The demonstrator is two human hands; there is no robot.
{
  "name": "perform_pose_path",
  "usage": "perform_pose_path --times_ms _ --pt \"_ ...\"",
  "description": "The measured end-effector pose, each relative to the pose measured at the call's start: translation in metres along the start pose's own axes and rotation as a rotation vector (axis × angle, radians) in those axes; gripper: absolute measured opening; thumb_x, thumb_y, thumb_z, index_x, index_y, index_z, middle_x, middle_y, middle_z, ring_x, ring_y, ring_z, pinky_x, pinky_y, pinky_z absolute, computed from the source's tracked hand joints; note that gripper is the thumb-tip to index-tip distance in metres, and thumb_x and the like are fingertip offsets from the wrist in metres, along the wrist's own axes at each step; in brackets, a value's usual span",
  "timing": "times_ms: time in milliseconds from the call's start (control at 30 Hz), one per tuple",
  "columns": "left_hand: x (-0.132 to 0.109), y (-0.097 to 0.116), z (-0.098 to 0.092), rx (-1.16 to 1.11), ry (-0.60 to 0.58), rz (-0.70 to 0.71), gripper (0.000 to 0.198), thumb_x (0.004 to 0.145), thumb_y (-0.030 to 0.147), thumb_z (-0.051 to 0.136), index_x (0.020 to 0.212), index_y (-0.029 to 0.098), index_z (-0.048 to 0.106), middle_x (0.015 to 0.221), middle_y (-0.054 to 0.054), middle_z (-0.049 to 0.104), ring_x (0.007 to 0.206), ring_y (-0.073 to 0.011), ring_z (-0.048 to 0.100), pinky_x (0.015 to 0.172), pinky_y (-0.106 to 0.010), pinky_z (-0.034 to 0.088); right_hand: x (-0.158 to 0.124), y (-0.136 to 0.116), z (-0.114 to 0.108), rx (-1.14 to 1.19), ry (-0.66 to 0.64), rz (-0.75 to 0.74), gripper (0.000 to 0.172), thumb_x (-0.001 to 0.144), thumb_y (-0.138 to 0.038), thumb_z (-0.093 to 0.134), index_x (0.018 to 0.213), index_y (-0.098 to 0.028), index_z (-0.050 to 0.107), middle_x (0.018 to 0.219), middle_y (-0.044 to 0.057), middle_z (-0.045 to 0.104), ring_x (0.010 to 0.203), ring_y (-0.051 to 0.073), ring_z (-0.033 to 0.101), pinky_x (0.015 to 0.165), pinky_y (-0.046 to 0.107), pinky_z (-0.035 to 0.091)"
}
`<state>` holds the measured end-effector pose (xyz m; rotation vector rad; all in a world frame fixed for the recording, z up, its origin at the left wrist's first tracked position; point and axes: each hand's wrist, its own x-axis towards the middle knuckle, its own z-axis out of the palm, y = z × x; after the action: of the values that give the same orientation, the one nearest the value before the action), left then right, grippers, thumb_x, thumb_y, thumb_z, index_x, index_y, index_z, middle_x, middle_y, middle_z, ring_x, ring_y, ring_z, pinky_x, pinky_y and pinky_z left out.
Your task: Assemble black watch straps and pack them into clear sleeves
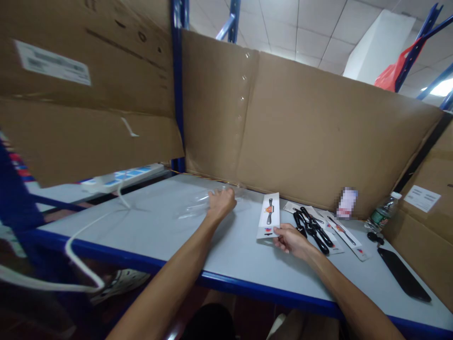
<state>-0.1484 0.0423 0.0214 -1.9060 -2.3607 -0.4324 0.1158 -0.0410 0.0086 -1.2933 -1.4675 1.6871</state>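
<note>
Toward the back of the grey table, my left hand (222, 202) has its fingers curled down onto clear plastic packaging (198, 200), which looks like thin see-through shells. Their exact shape is hard to make out, and the fingertips are partly hidden. Between thumb and fingers, my right hand (290, 238) pinches the lower right corner of a white printed card (264, 219). The card carries a picture of a black two-handled tool. Just right of that hand lies a pile of black two-handled tools (311, 229), resembling spokeshaves, over more printed cards (348, 238).
A black phone (403, 274) lies at the right edge, near small black round pieces (375, 237) and a water bottle (384, 212). Cardboard walls (318, 127) enclose the back and sides. A power strip (123, 178) with a white cable (76, 255) is at left.
</note>
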Motion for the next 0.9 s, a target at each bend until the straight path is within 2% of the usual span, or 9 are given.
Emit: perform_pose_path --times_ms 67,133,267,333,400,467,567,700,900 --pt "0.001 -0.005 0.001 0.036 0.023 -0.002 0.042 0.086 0.01 0.043 0.118 0.008 0.07 0.118 -0.024 0.07 0.12 -0.0391 0.056 0.097 -0.048 0.038 0.001 -0.001 -0.001 -0.089 -0.05 -0.007 0.021 0.102 -0.033 0.048 0.092 -0.018 0.058 0.054 -0.005 0.055 0.036 0.007 0.035 0.035 0.02 0.019" --pt "0.003 -0.009 0.002 0.061 0.047 -0.009 0.042 0.086 0.01 0.042 0.116 0.007 0.071 0.115 -0.024 0.07 0.119 -0.0393 0.056 0.095 -0.047 0.038 0.002 -0.003 -0.005 -0.295 -0.015 -0.11 0.03 0.103 -0.039 0.046 0.087 -0.018 0.059 0.053 -0.003 0.054 0.04 0.009 0.039 0.039 0.021 0.024" --pt "0.009 -0.013 0.003 0.068 0.085 -0.025 0.039 0.084 0.012 0.044 0.111 0.008 0.072 0.113 -0.024 0.071 0.117 -0.0392 0.055 0.093 -0.046 0.038 -0.001 -0.01 -0.018 -0.904 0.448 -0.398 0.037 0.104 -0.038 0.045 0.08 -0.018 0.064 0.072 0.006 0.067 0.069 0.017 0.06 0.064 0.025 0.04" --pt "0.012 -0.013 0.005 0.064 0.1 -0.018 0.038 0.085 0.015 0.046 0.11 0.01 0.073 0.114 -0.024 0.071 0.118 -0.0393 0.054 0.093 -0.047 0.037 -0.003 -0.013 -0.024 -1.147 0.671 -0.423 0.032 0.105 -0.033 0.042 0.093 -0.019 0.068 0.095 0.01 0.072 0.092 0.022 0.064 0.078 0.028 0.042" --pt "0.014 -0.011 0.007 0.066 0.11 0.004 0.037 0.085 0.017 0.047 0.111 0.011 0.073 0.116 -0.024 0.071 0.119 -0.0393 0.053 0.093 -0.047 0.037 -0.004 -0.012 -0.029 -1.327 0.783 -0.379 0.028 0.104 -0.031 0.042 0.11 -0.019 0.068 0.113 0.014 0.069 0.111 0.026 0.059 0.088 0.031 0.041" --pt "0.015 -0.01 0.011 0.076 0.108 0.022 0.038 0.084 0.016 0.047 0.112 0.011 0.073 0.116 -0.024 0.07 0.118 -0.0394 0.054 0.094 -0.048 0.037 -0.001 -0.006 -0.033 -1.439 0.8 -0.305 0.034 0.103 -0.034 0.047 0.128 -0.017 0.063 0.127 0.018 0.063 0.122 0.031 0.053 0.095 0.036 0.04" --pt "0.016 -0.009 0.017 0.079 0.089 0.043 0.039 0.086 0.016 0.045 0.111 0.01 0.074 0.117 -0.026 0.069 0.117 -0.0402 0.055 0.093 -0.049 0.037 0.007 0.008 -0.037 -1.502 0.706 -0.207 0.05 0.102 -0.043 0.049 0.143 -0.015 0.053 0.138 0.022 0.056 0.126 0.035 0.051 0.102 0.045 0.037" --pt "0.016 -0.007 0.02 0.073 0.05 0.042 0.042 0.087 0.014 0.04 0.111 0.01 0.074 0.114 -0.025 0.07 0.116 -0.0386 0.057 0.093 -0.047 0.038 0.013 0.016 -0.04 -1.538 0.612 -0.189 0.042 0.104 -0.042 0.042 0.13 -0.016 0.063 0.139 0.022 0.056 0.128 0.035 0.05 0.103 0.047 0.037" --pt "0.017 -0.005 0.02 0.077 0.057 0.064 0.042 0.087 0.013 0.04 0.112 0.009 0.074 0.118 -0.025 0.069 0.116 -0.0372 0.06 0.093 -0.048 0.041 0.012 0.008 -0.048 -1.555 0.682 -0.215 0.031 0.101 -0.027 0.048 0.124 -0.015 0.065 0.123 0.018 0.067 0.121 0.031 0.056 0.098 0.04 0.04"
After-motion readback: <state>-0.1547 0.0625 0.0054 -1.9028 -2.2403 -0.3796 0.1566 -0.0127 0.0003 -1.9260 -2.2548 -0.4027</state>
